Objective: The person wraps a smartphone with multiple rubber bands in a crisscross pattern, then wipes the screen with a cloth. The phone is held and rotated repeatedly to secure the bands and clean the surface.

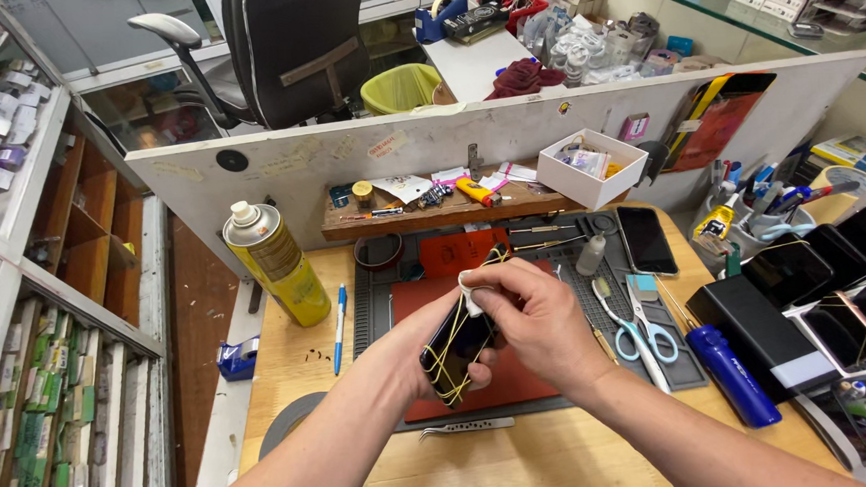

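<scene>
1. While my forearms reach in from the lower edge, my left hand (414, 350) grips a dark phone (457, 350) from beneath, fingers curled round its back; the handset is tilted and held just above the work mat.
2. Yellow rubber bands (444, 365) cross the phone's face in several directions and are stretched tight around it.
3. My right hand (533, 318) is closed in a pinch at the phone's upper corner, thumb and fingertips pressing a small white cloth pad (470, 283) against the edge.
4. Metal tweezers (466, 428) lie on the wooden bench (527, 463) just below the mat, near my wrists.
5. Under the hands lies a red pad (521, 378) on the grey work mat (676, 369). Blue-handled scissors (631, 334) rest on the mat to my right, with a blue cylindrical tool (732, 376) beside them.
6. A blue pen (339, 327) lies left of the mat, and a yellow spray can (276, 261) stands upright beyond it.
7. A second dark phone (645, 240) lies flat at the mat's far right; a small white bottle (591, 254) stands near it.
8. Farther back, a white open box (591, 169) sits on a low wooden shelf (431, 216) against the white partition (506, 129).
9. Several more handsets (836, 279) are stacked at the far right.
</scene>
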